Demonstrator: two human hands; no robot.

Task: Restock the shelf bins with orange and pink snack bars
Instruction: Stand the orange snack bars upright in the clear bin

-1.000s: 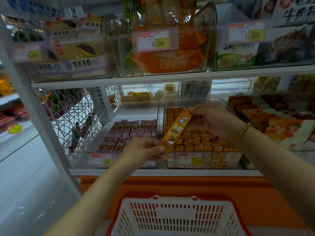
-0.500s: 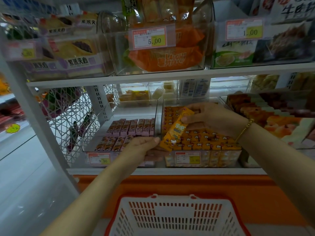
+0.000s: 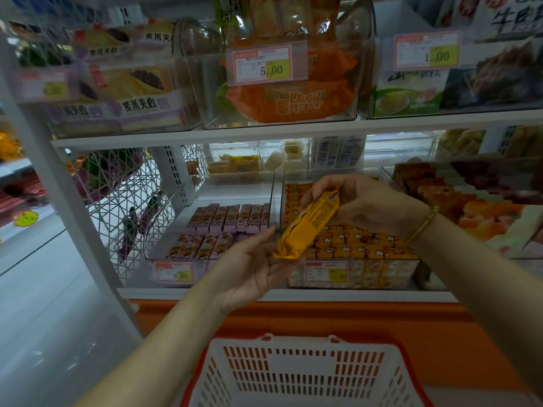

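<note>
Two hands hold an orange snack bar in front of the shelf bins

The right hand point(image 3: 361, 201), a beaded bracelet point(image 3: 423, 224) at its wrist, pinches the upper end of the orange snack bar point(image 3: 308, 227) with curled fingers point(image 3: 320, 189). The left hand point(image 3: 252, 268) lies palm up with its fingers point(image 3: 264, 236) nearly straight, the bar's lower end resting on them. The bar tilts in the air, printed back toward the camera, just in front of a clear bin point(image 3: 382, 274) packed with orange bars point(image 3: 361, 245). The neighbouring bin point(image 3: 202, 267) to the left holds two rows of pink bars point(image 3: 229, 218). Yellow-and-red price tags point(image 3: 326, 271) hang on the bin fronts. A red-rimmed white basket point(image 3: 293, 374) sits below the shelf point(image 3: 352, 295).
</note>
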